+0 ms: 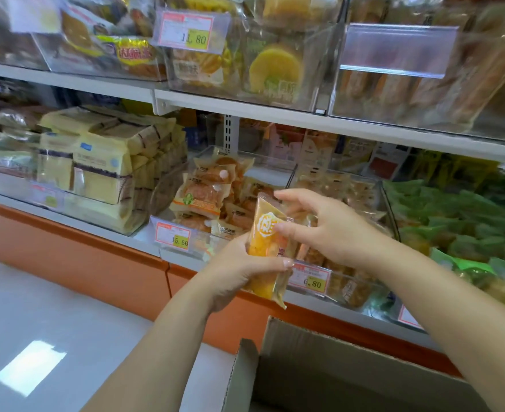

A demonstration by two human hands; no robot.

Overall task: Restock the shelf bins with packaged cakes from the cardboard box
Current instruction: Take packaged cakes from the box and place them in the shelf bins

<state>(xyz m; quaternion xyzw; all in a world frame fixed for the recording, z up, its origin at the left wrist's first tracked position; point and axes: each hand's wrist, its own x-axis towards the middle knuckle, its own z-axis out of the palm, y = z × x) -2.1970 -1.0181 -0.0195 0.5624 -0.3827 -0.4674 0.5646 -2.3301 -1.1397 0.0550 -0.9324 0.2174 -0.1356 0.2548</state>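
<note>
the packaged cake (267,233) is held upright, long axis near vertical, just before the clear plastic bin (361,289). its lower half is gripped by the left hand (239,272); its top is pinched by the right hand (328,230). the wrapper is glossy film. the cardboard box (319,367) lies below.

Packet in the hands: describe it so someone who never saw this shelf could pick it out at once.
On the lower shelf above the orange base, find the clear bin tagged 6.80. Just in front of it, the left hand grips and the right hand pinches one upright packet. It alone is outside the bins: orange-yellow cake, round white logo.
</note>
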